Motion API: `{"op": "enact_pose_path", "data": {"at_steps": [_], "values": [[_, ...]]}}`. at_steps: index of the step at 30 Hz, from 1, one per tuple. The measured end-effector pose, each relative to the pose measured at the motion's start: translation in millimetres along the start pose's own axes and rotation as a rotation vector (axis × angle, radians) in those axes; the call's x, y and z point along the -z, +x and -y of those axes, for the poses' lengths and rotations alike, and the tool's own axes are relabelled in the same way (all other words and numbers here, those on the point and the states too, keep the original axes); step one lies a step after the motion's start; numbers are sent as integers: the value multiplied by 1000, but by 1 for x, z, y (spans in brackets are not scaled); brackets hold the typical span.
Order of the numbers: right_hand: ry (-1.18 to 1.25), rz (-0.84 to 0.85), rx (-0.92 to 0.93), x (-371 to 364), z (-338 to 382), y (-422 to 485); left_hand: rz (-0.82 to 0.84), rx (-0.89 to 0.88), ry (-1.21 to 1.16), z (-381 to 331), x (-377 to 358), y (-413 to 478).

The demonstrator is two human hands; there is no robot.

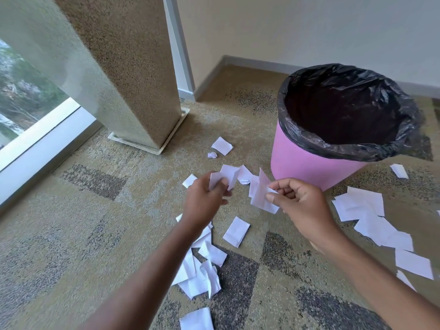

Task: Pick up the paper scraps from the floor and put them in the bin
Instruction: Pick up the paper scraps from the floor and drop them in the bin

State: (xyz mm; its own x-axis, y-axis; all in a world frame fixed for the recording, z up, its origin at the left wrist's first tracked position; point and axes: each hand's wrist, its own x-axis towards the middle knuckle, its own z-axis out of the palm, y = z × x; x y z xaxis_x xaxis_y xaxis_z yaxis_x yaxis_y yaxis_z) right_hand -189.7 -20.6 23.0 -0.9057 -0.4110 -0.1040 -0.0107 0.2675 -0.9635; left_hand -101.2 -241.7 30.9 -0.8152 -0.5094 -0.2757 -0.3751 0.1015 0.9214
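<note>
I am looking down at a patterned carpet floor (pixel 95 234) with both my bare hands held out in front of me. My left hand (pixel 204 196) is gripping a few white paper scraps (pixel 225 176), its fingers (pixel 222 186) curled around them. My right hand (pixel 302 203) is pinching another folded white scrap (pixel 260 194) between thumb and curled fingers. Both hands are hovering above the floor, just near and left of the bin.

The pink bin (pixel 304 163) is standing upright to the far right, lined with a black plastic bag (pixel 357 144) folded over its rim. Its inside is dark, so I cannot tell whether any paper is lying in it.

The job looks only begun. Many scraps are lying on the carpet: a heap near me below my left arm (pixel 202 270), a single piece between my arms (pixel 236 231), a spread of larger pieces at the right (pixel 371 217), one flat piece (pixel 222 145) and a crumpled bit (pixel 212 155) farther off, one beyond the bin at the right (pixel 399 170), and one at the near edge (pixel 196 320). The held pieces are not yet over the bin.

A speckled pillar (pixel 123 67) and a window (pixel 23 96) are standing at the far left.
</note>
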Motion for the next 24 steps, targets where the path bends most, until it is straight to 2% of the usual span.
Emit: {"op": "enact_pose_path", "data": {"at_steps": [5, 10, 14, 19, 24], "values": [[-23, -20, 199, 2, 51, -15, 55, 42, -371, -49, -27, -25], [-70, -47, 356, 12, 100, -22, 106, -20, -511, -94, -34, -35], [-148, -111, 469, 32, 130, -13, 214, -114, -595, -137, -42, -38], [-163, -230, 472, 63, 149, 18, 303, -130, -645, -178, -68, -19], [-65, -281, 338, 96, 152, 56, 394, -58, -588, -201, -97, 7]]}}
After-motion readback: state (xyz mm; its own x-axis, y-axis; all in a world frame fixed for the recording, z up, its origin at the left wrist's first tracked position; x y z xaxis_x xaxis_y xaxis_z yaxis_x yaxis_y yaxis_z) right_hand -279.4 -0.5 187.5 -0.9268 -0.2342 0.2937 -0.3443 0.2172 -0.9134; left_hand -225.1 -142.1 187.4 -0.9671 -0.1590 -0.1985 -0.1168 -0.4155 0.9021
